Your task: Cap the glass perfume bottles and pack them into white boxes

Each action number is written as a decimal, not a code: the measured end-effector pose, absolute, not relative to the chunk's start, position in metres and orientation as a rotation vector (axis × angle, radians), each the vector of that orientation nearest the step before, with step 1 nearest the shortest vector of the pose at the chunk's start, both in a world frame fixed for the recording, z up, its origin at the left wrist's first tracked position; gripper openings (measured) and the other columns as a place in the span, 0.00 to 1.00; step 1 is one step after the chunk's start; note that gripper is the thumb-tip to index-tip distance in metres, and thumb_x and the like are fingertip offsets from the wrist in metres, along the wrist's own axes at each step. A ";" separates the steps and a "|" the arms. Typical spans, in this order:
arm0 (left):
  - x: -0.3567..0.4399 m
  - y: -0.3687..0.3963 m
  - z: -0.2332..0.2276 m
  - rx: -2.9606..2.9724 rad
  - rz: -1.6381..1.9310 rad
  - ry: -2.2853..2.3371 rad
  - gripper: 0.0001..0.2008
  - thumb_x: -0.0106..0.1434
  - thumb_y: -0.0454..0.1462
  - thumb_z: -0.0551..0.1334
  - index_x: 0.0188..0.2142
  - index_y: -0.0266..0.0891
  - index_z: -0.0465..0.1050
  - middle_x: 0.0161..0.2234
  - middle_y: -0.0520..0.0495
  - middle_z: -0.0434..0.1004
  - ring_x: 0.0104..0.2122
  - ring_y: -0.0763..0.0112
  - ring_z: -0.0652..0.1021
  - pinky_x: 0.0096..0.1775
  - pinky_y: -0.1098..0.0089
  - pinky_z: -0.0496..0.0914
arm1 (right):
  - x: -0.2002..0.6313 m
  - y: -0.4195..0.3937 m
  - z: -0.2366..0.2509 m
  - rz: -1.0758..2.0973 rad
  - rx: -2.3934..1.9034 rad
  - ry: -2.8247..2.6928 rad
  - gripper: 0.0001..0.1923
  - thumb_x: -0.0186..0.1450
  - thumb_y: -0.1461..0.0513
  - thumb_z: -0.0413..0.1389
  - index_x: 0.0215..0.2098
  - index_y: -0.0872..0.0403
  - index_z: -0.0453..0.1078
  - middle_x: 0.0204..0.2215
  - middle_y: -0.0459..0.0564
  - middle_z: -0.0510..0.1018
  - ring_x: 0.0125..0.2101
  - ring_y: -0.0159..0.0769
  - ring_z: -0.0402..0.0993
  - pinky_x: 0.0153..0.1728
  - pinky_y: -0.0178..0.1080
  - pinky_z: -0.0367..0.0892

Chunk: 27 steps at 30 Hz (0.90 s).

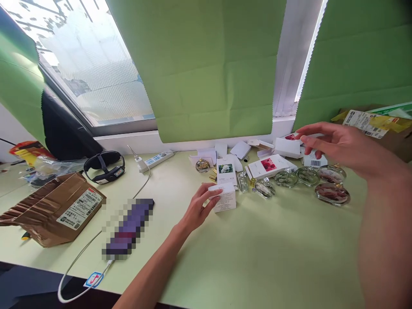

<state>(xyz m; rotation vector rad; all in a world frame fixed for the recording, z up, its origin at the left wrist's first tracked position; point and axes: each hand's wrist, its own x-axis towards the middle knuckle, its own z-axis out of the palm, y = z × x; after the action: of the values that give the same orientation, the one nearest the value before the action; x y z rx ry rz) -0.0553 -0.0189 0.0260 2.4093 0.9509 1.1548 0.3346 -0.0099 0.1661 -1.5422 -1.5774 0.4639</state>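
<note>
My left hand [201,204] grips a small white perfume box [227,204] with fine print, resting on the table. Behind it stands a white box with a white flower picture [226,169]. My right hand [337,143] is raised at the right with its fingers apart and nothing visible in them. Nearest to its fingertips are white cartons, one an open white box [287,147]. Oval glass perfume bottles lie below the hand, including a green-tinted bottle [286,178] and a reddish bottle [332,194]. A box with a red flower [268,165] lies between my hands.
On the left are an open brown cardboard parcel [69,210], a black headset [105,167] and a phone [130,229] with its charging cable. A white power strip [157,159] sits by the window wall. Another parcel [392,137] stands at the far right.
</note>
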 end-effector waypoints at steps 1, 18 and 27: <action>-0.054 -0.020 0.027 2.398 1.162 0.980 0.16 0.71 0.35 0.57 0.55 0.49 0.72 0.53 0.40 0.69 0.49 0.65 0.75 0.42 0.66 0.75 | 0.339 -0.011 0.166 0.468 -1.525 -1.574 0.22 0.60 0.42 0.61 0.48 0.41 0.76 0.31 0.46 0.80 0.29 0.36 0.70 0.29 0.39 0.65; -0.126 0.053 0.068 2.052 1.510 1.669 0.21 0.67 0.47 0.59 0.58 0.45 0.70 0.52 0.41 0.70 0.47 0.62 0.77 0.44 0.63 0.78 | 0.361 -0.014 0.164 0.558 -1.475 -1.524 0.24 0.61 0.43 0.61 0.52 0.42 0.75 0.37 0.49 0.81 0.34 0.37 0.73 0.31 0.39 0.66; -0.133 0.062 0.043 2.093 1.492 1.888 0.24 0.66 0.44 0.59 0.60 0.41 0.65 0.53 0.37 0.67 0.56 0.52 0.69 0.59 0.48 0.65 | 0.350 -0.011 0.163 0.605 -1.496 -1.590 0.21 0.62 0.43 0.60 0.49 0.40 0.75 0.38 0.46 0.81 0.34 0.35 0.72 0.32 0.38 0.65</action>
<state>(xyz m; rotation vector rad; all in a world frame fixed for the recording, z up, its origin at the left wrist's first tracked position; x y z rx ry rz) -0.1334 0.0618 0.0428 2.0929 1.8884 1.4923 0.3498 -0.0114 0.1634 -1.4961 -1.5902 0.6048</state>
